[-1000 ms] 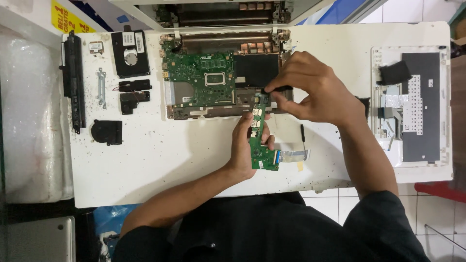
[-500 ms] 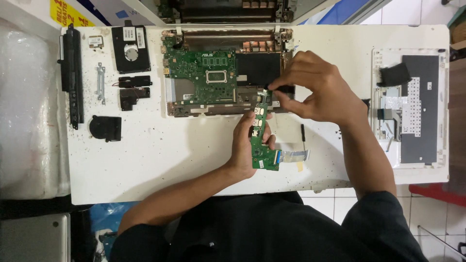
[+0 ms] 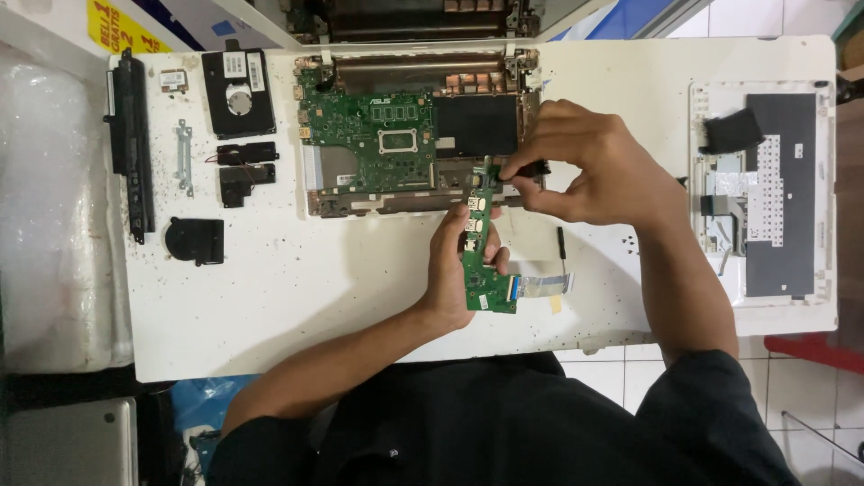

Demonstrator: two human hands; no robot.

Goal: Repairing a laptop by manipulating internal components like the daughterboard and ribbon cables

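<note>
My left hand (image 3: 453, 261) grips a small narrow green circuit board (image 3: 481, 261), held upright over the white table (image 3: 342, 297), with a flat ribbon cable (image 3: 544, 284) trailing from its lower end. My right hand (image 3: 589, 162) pinches the top end of that board with thumb and fingers, just beside the open laptop base (image 3: 414, 135), whose green mainboard (image 3: 378, 135) and black panel lie exposed. A thin black screwdriver (image 3: 561, 243) lies on the table right under my right wrist.
At the left lie a long black battery (image 3: 130, 144), a hard drive (image 3: 237, 90), a metal bracket (image 3: 184, 157), small black speakers (image 3: 245, 171) and a fan (image 3: 194, 240). A keyboard cover (image 3: 765, 189), underside up, rests at the right. Bubble wrap (image 3: 54, 207) sits beyond the left edge.
The view has shifted slightly. My right hand has edged down onto the top of the small board; my left hand keeps holding it in about the same place.
</note>
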